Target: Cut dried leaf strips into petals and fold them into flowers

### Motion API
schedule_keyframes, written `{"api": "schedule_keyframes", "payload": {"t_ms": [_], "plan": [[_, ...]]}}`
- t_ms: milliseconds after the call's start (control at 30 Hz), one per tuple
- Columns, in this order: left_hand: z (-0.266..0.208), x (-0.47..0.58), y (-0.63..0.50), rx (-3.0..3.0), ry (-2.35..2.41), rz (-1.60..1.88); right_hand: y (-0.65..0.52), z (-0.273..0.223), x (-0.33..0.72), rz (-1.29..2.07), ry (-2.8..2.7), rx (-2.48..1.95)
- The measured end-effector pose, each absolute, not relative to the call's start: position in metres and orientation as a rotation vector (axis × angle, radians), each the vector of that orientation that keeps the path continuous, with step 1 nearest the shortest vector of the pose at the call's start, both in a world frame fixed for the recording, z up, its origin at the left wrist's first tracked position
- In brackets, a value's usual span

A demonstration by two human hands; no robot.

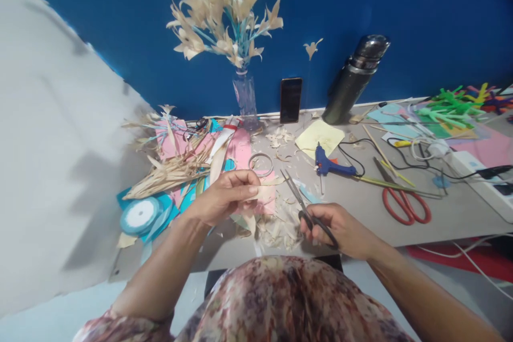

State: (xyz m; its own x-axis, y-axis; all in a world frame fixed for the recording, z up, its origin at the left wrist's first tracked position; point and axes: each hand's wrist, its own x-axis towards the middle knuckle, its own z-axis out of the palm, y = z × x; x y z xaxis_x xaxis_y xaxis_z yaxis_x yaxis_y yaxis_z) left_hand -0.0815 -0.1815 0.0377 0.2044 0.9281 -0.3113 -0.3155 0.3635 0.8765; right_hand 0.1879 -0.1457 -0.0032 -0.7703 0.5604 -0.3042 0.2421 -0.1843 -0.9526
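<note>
Between the thumb and fingers of my left hand point(228, 196) is a pale strip of dried husk point(274, 182), its free end pointing right. My right hand point(332, 228) grips a pair of black-handled scissors point(295, 191), blades slightly apart and aimed up and left near the strip's tip. Below both hands lies a heap of husk scraps point(280, 230). A roll of tape point(260, 164) rests just beyond my left hand. Behind it, a clear bottle point(245, 96) holds a bunch of husk flowers point(224, 16) on blue stems.
A blue glue gun point(331, 163) lies by a yellow paper point(319, 138). Red-handled scissors point(406, 206) and a white power strip point(481, 184) are at right. A phone point(290, 100) and dark flask point(356, 80) stand against the wall. Dried husks point(168, 176) and a ribbon spool point(140, 215) lie left.
</note>
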Motion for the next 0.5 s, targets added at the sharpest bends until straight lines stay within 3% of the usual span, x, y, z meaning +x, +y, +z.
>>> {"api": "schedule_keyframes", "payload": {"t_ms": [267, 500], "plan": [[0.02, -0.06, -0.185, 0.586, 0.889, 1.287, -0.151, -0.005, 0.169, 1.951, -1.915, -0.919], [0.012, -0.049, -0.186, 0.633, 1.011, 1.342, -0.153, -0.003, 0.159, 1.689, -2.115, -1.078]]}}
